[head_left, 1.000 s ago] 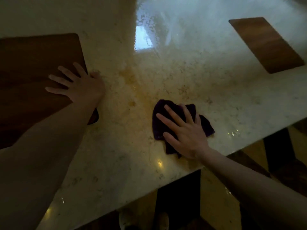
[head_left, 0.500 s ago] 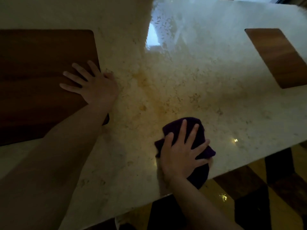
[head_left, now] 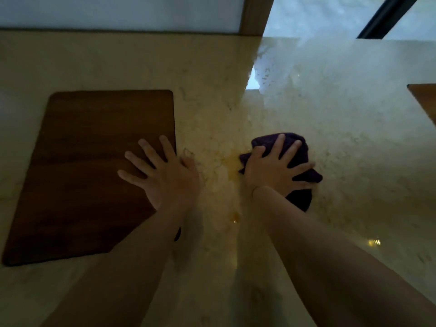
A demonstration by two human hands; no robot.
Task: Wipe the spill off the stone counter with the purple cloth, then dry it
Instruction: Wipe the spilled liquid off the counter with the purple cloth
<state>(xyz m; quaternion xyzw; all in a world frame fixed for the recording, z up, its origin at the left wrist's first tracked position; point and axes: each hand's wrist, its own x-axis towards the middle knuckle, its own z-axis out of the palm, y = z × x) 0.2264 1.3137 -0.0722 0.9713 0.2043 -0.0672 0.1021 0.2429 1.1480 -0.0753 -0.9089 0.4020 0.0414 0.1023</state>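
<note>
**Wiping risks spreading the amber spill**

While the right hand presses the purple cloth flat with fingers spread, the spill lies just left of it, with a smaller drop nearer the person. A bunched cloth (already crumpled) may smear liquid across the stone counter toward the wooden board, where the left hand rests, fingers splayed.

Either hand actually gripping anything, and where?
No grip. Right hand presses flat on top of the crumpled purple cloth; left hand rests flat on the brown wooden board.
</note>
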